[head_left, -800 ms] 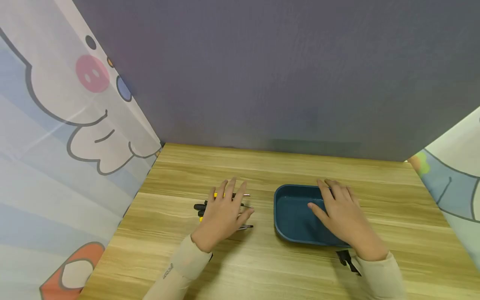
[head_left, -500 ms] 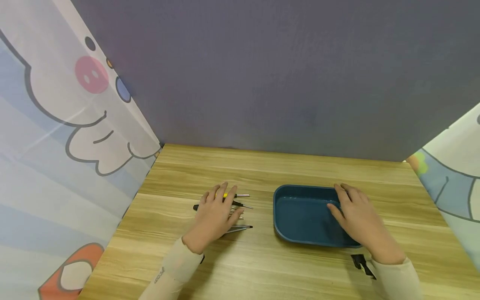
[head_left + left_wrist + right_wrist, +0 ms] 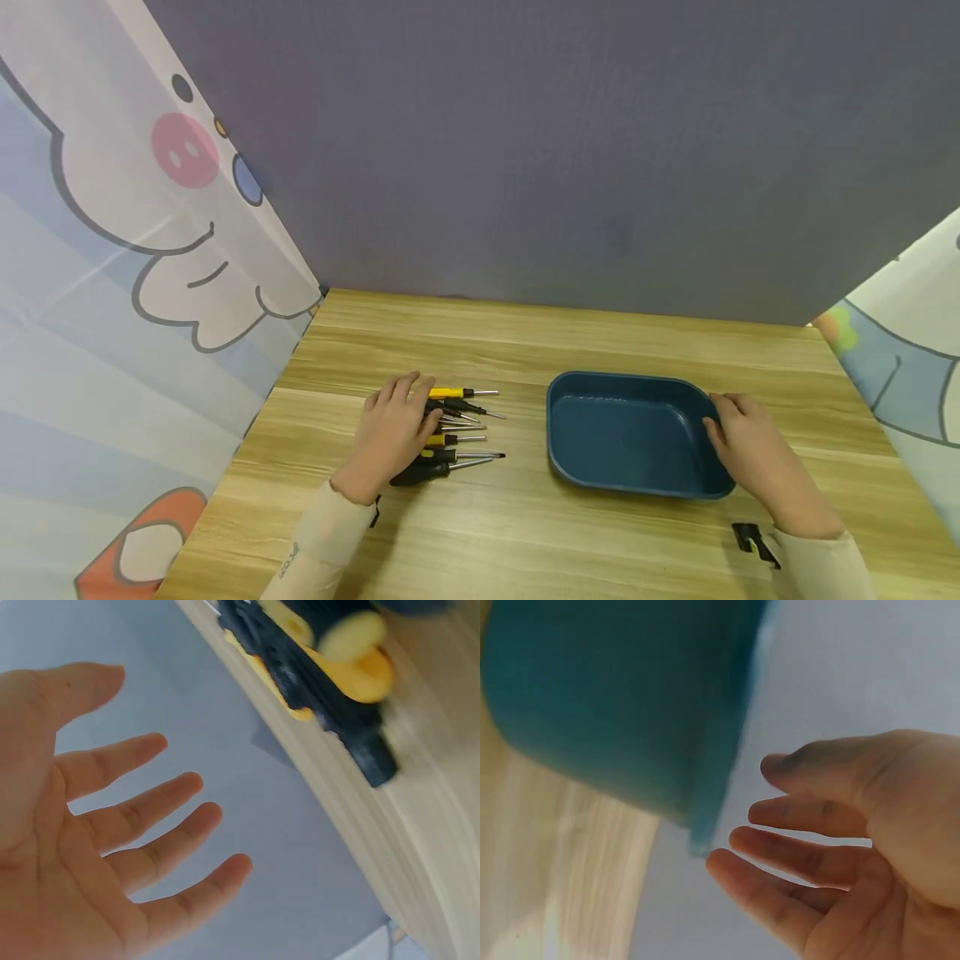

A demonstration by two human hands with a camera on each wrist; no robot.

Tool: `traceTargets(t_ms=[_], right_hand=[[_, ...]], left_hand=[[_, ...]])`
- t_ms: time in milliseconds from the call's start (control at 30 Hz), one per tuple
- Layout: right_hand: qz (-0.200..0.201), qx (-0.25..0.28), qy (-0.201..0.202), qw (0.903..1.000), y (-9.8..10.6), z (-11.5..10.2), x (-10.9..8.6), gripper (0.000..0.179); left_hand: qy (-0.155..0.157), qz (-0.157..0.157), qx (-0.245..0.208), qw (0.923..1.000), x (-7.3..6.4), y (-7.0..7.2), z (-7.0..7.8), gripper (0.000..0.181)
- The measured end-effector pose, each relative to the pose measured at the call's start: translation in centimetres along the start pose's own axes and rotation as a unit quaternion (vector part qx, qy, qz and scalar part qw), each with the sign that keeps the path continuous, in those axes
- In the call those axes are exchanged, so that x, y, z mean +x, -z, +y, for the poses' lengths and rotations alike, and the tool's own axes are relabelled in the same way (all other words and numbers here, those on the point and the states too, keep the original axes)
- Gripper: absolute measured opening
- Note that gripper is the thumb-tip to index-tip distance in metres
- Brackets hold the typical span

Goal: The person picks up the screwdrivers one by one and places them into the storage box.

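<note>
Several screwdrivers with black and yellow handles lie bunched on the wooden table, their metal shafts pointing right. A yellow-handled screwdriver is at the far side of the bunch, a black-handled screwdriver at the near side. My left hand hovers at their handle ends and hides some of them; in the left wrist view its fingers are spread, apart from a black handle. To the right sits a dark blue rectangular tray with nothing in it. My right hand is at its right rim, fingers loosely extended, holding nothing.
The wood-grain table runs back to a grey upright panel. Cartoon-printed cloth hangs on the left and right sides. A black strap piece shows beside the right sleeve.
My left hand has drawn back to the left, uncovering more of the screwdrivers. My right hand has moved right, from over the tray to its right rim. Tray and screwdrivers stay put.
</note>
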State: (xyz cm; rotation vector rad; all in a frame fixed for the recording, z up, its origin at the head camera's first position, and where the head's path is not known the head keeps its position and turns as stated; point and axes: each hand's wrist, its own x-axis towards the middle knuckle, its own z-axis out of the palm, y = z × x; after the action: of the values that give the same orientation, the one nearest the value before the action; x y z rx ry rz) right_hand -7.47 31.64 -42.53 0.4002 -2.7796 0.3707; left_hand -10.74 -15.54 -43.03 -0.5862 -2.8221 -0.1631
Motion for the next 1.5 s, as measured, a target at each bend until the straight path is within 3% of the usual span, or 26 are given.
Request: traceTargets(t_ms=[167,500,867,1500], right_hand=[[-0.024,-0.001,-0.021,0.9995,-0.2,0.4,-0.2,0.034],[-0.052,0.012,-0.04,0.9977,0.0,0.9,-0.4,0.033],[-0.048,0.008,-0.042,0.9979,-0.3,1.0,-0.4,0.033],[-0.041,0.009,-0.042,0.9982,-0.3,0.8,0.0,0.031]], left_hand=[[-0.002,0.019,0.001,0.9998,-0.1,-0.6,-1.4,0.038],[0.007,-0.002,-0.028,0.9996,0.0,-1.9,-3.0,0.023],[0.011,-0.054,-0.054,0.997,0.9,-2.3,-3.9,0.016],[-0.028,-0.148,-0.051,0.9873,3.6,-1.9,-5.2,0.005]])
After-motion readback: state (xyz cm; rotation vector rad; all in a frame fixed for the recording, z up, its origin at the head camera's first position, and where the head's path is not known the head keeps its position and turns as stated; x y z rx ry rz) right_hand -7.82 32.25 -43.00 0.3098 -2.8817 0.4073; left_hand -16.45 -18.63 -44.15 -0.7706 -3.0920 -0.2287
